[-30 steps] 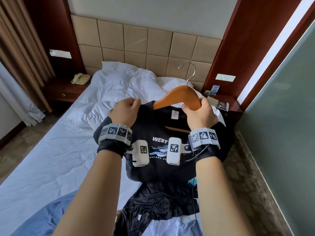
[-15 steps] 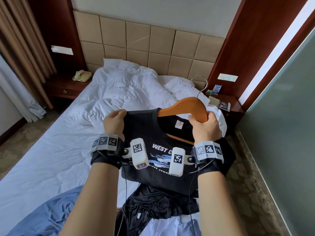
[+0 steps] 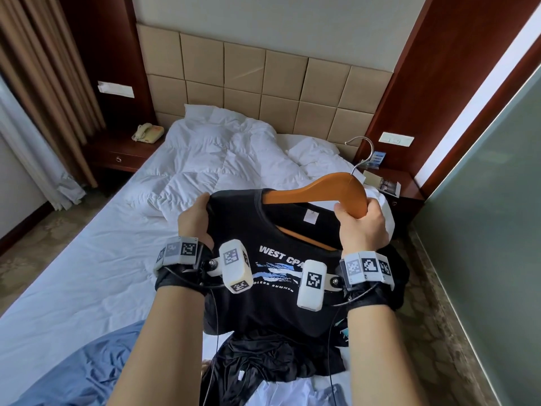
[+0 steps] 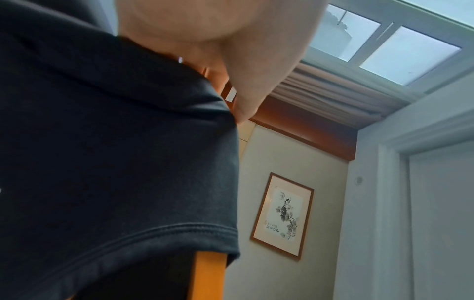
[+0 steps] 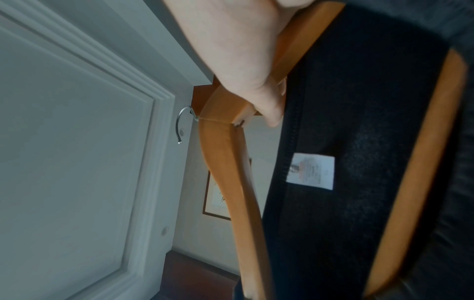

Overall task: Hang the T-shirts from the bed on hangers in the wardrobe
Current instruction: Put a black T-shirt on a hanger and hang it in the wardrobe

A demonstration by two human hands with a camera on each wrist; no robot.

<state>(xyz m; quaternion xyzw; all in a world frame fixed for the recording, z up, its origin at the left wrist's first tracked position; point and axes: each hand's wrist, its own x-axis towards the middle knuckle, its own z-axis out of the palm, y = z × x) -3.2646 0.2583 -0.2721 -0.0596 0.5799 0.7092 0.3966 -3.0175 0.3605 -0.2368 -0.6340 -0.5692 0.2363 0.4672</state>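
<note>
I hold a black T-shirt (image 3: 275, 235) with a white and blue "WEST" print up over the bed (image 3: 96, 259). A wooden hanger (image 3: 322, 189) with a metal hook sits partly inside its neck opening. My left hand (image 3: 194, 216) grips the shirt's left shoulder, which is pulled over the hanger's left arm. My right hand (image 3: 361, 224) grips the hanger's right arm, which is bare wood outside the collar. In the right wrist view the hanger (image 5: 225, 146) and the shirt's neck label (image 5: 310, 173) show close up. The left wrist view shows the shirt's sleeve (image 4: 115, 162) below my left hand (image 4: 225, 50).
More garments lie on the bed below my arms: a crumpled black one (image 3: 272, 361), a blue one (image 3: 87, 370) and a white one (image 3: 292, 394). A rumpled white duvet (image 3: 219, 159) covers the head end. Nightstands (image 3: 392, 189) flank the bed; a glass panel (image 3: 497, 230) stands on the right.
My left hand slid outward along the shirt's left shoulder, drawing it over the hanger's arm. The hanger and my right hand shifted right, and more of the print shows.
</note>
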